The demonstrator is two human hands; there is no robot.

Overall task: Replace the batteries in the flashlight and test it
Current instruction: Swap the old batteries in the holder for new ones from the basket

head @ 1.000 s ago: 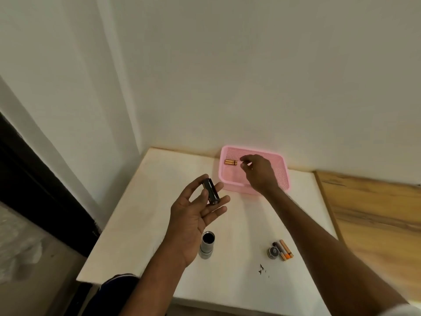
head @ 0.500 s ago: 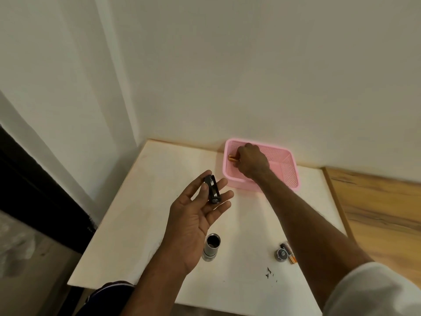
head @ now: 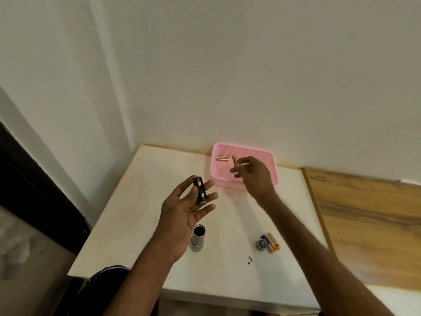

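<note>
My left hand (head: 182,215) is palm up over the white table (head: 136,201), with the black battery holder (head: 200,190) pinched between thumb and fingers. My right hand (head: 255,176) hovers above the pink basket (head: 273,176) and grips a copper-coloured battery (head: 234,161) at the fingertips. A second copper battery (head: 222,159) lies inside the basket at its left. The silver flashlight body (head: 197,238) stands open-ended on the table below my left hand. Its round tail cap (head: 261,244) sits beside several used orange-and-black batteries (head: 272,242).
The table stands in a corner, with white walls behind and to the left. A wooden-topped surface (head: 364,213) adjoins it on the right. Small dark specks (head: 250,260) lie near the table's front. My knee (head: 107,277) shows below the front edge.
My right hand reached into the basket, picked up one copper battery and lifted it out. My left hand kept the battery holder almost still.
</note>
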